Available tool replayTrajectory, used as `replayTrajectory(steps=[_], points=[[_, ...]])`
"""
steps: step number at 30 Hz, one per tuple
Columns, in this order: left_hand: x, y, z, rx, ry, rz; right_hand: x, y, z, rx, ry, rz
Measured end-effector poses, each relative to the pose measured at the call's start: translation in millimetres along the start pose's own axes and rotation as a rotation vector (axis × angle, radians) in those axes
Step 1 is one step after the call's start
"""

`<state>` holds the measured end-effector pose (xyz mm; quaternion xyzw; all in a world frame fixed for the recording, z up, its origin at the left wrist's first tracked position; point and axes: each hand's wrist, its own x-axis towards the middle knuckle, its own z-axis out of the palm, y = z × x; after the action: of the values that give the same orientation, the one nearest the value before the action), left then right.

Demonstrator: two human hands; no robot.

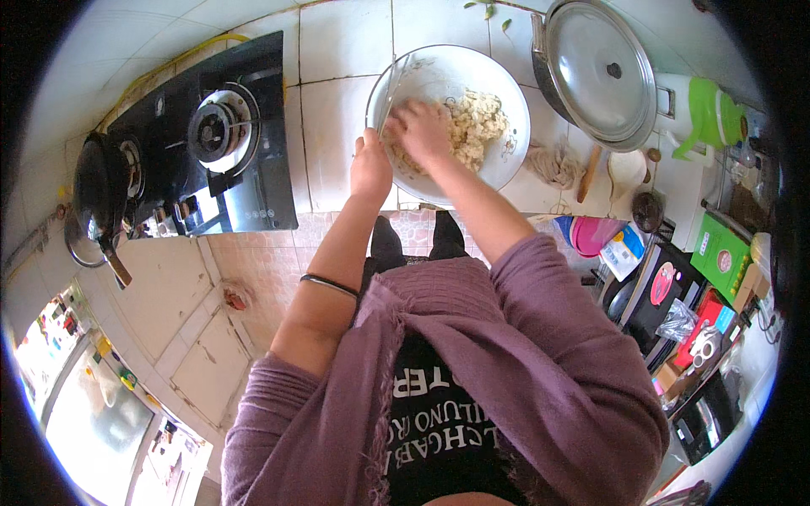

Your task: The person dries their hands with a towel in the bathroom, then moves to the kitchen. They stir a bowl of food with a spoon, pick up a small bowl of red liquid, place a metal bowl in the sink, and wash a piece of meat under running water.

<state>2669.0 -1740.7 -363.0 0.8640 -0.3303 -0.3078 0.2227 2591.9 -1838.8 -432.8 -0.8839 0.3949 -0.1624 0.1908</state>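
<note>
A wide white enamel basin [509, 155] with a dark rim and floral marks sits on the tiled counter before me. Crumbly, pale dough [476, 129] lies in clumps inside it, mostly to the right. My right hand [421, 131] is down in the basin, fingers spread and slightly blurred, touching the dough on the left side. What its fingertips do is partly hidden. At the basin's left rim, my left hand [372, 166] grips what look like thin chopsticks [393, 88], which slant up along the inner wall.
Left stands a black glass gas hob [266, 139] with a dark wok [98, 190] at its far end. Right of the basin are a lidded metal pan [601, 69], a crumpled cloth [557, 164], a wooden handle [590, 174] and a green-topped container [712, 120].
</note>
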Motion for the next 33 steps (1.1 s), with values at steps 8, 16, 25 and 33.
replayTrajectory(steps=[8, 16, 25, 33], points=[[-4.4, 1.9, 0.4, 0.025, -0.013, -0.053, -41.1, 66.6, -75.5, 0.179, -0.422, -0.653], [-6.0, 0.1, 4.9, 0.029, 0.025, -0.035, -32.2, 78.3, -78.5, -0.162, -0.767, -0.614], [-42.1, -6.3, 23.2, -0.044, 0.092, -0.198, 18.0, 76.7, -131.2, 0.006, -0.468, -0.230], [-61.0, -10.7, 44.3, -0.177, 0.220, -0.236, -7.7, 72.7, -34.7, 0.187, -0.150, 0.130]])
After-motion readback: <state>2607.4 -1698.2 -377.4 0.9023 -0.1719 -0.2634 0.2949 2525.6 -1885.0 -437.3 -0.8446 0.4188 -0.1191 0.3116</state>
